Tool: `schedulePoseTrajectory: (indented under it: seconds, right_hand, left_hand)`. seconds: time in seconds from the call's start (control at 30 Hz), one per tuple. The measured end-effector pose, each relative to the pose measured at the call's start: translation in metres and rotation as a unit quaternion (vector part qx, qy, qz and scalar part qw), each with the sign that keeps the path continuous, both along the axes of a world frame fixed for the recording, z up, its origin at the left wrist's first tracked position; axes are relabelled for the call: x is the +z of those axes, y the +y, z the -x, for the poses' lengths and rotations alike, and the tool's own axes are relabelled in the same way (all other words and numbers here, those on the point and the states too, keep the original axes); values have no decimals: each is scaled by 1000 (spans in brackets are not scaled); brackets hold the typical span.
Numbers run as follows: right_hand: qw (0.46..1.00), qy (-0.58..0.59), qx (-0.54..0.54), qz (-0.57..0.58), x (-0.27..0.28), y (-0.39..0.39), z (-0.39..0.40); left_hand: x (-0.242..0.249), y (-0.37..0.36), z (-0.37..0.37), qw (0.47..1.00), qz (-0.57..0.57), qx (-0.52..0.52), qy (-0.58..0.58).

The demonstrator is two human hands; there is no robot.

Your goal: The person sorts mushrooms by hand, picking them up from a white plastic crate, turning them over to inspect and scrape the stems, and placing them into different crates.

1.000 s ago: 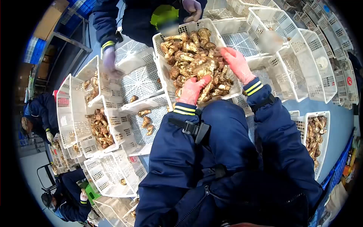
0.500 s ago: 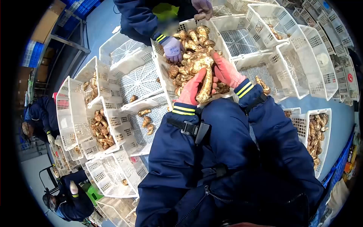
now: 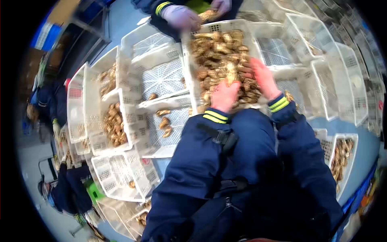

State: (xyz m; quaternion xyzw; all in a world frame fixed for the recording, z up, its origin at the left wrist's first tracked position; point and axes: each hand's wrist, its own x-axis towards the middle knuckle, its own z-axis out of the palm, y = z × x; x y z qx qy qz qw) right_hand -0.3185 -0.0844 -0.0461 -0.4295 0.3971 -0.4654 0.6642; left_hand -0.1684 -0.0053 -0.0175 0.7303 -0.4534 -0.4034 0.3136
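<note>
A white plastic crate (image 3: 196, 90) full of brown and cream mushrooms (image 3: 219, 50) stands in front of my knees. My left hand (image 3: 225, 95), in a pink glove, is closed around the lower end of a pale, thick-stemmed mushroom (image 3: 231, 72) over the heap. To its right, my right hand (image 3: 263, 78), gloved the same way, has its fingers stretched out and slightly apart against the mushrooms by the crate's right wall. Its fingertips are blurred, and no mushroom shows in its grip.
Across the crate, a co-worker's gloved hands (image 3: 181, 17) hold a mushroom (image 3: 207, 16). White crates with a few mushrooms stand left (image 3: 167, 151) and right (image 3: 300, 97). Fuller crates lie farther left (image 3: 128, 129) and lower right (image 3: 350, 161). Two other people work at far left.
My right hand has come off the large mushroom and moved right, while my left hand keeps hold. The co-worker's hand has left the crate and is at a mushroom. The view has shifted.
</note>
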Motion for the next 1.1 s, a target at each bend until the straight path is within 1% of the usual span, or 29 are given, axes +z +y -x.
schedulePoseTrajectory:
  seconds: [0.03, 0.07, 0.1, 0.13, 0.17, 0.23, 0.27, 0.3, 0.33, 0.37, 0.4, 0.43, 0.47, 0.5, 0.53, 0.57, 0.6, 0.63, 0.67, 0.7, 0.77, 0.8, 0.83, 0.9, 0.97, 1.0, 1.03, 1.07, 1.1]
  right_hand:
    - [998, -37, 10, -46, 3, 0, 4]
    - [999, -15, 19, -30, -1, -1, 8]
    - [999, 9, 15, -33, -3, 1, 15]
    - [996, 46, 27, -68, 1, 0, 18]
    - [995, 63, 27, -74, 5, 7, 20]
    - [993, 56, 22, -102, -11, 6, 38]
    - [991, 83, 16, -107, -21, 4, 49]
    - [987, 110, 8, -114, -29, 4, 57]
    - [984, 120, -1, -128, -32, 7, 59]
    - [982, 130, -13, -135, -30, 9, 62]
    - [983, 108, -16, -146, -42, 8, 68]
    - [986, 87, -13, -143, -42, 9, 69]
    - [986, 92, -14, -138, -43, 9, 68]
    - [986, 98, -16, -135, -44, 9, 68]
    - [986, 98, -14, -133, -50, 8, 70]
    - [986, 113, 4, -125, -61, 4, 73]
    - [984, 131, 20, -119, -65, 3, 75]
    - [985, 129, 28, -115, -62, 7, 74]
    - [983, 128, 49, -124, -69, 2, 77]
    - [980, 127, 69, -133, -76, -3, 81]
    - [980, 145, 39, -128, -71, 2, 76]
    - [977, 168, 41, -126, -68, 3, 73]
    - [973, 189, 43, -124, -73, 2, 73]
    - [972, 196, 37, -124, -81, 1, 75]
    - [962, 238, 68, -112, -91, -7, 80]
    - [958, 244, 68, -131, -91, -8, 80]
    - [964, 237, 56, -107, -89, -3, 76]
    - [964, 230, 63, -116, -90, -4, 77]
    - [964, 223, 70, -125, -90, -5, 78]
  left_hand:
    - [-19, 3, -7, 991, 97, -89, 4]
    - [7, 1, -1, 998, -4, 48, 45]
    - [-3, 1, -2, 998, 56, 23, 30]
    - [-15, -4, -4, 988, 82, 60, 114]
    - [-4, -1, -12, 991, 11, 85, 102]
    - [-15, 4, -32, 922, 104, 108, 357]
    - [-5, 16, -52, 902, 132, 118, 393]
    - [22, 33, -73, 897, 179, 93, 393]
    - [16, 43, -101, 898, 190, 58, 392]
    - [22, 59, -118, 882, 199, 119, 409]
    - [8, 74, -149, 899, 194, 93, 381]
    - [7, 95, -170, 901, 188, 114, 375]
    - [12, 117, -184, 890, 166, 177, 386]
    - [-4, 142, -204, 882, 177, 191, 393]
    - [-16, 167, -220, 863, 161, 247, 410]
    - [-14, 193, -224, 857, 174, 273, 402]
    - [-41, 221, -243, 845, 179, 279, 420]
    - [-58, 249, -256, 848, 176, 315, 387]
    - [-56, 272, -259, 852, 166, 336, 365]
    - [-71, 295, -270, 833, 172, 343, 398]
    - [-73, 321, -272, 822, 188, 348, 410]
    - [-77, 327, -270, 786, 204, 369, 453]
    - [-79, 331, -270, 778, 203, 357, 476]
    - [-88, 329, -268, 793, 201, 379, 434]
    - [-79, 313, -259, 787, 193, 371, 453]
    - [-72, 302, -257, 815, 190, 341, 429]
    - [-68, 292, -259, 841, 185, 311, 403]
    - [-64, 278, -263, 834, 174, 308, 424]
    - [-59, 266, -268, 893, 148, 267, 330]
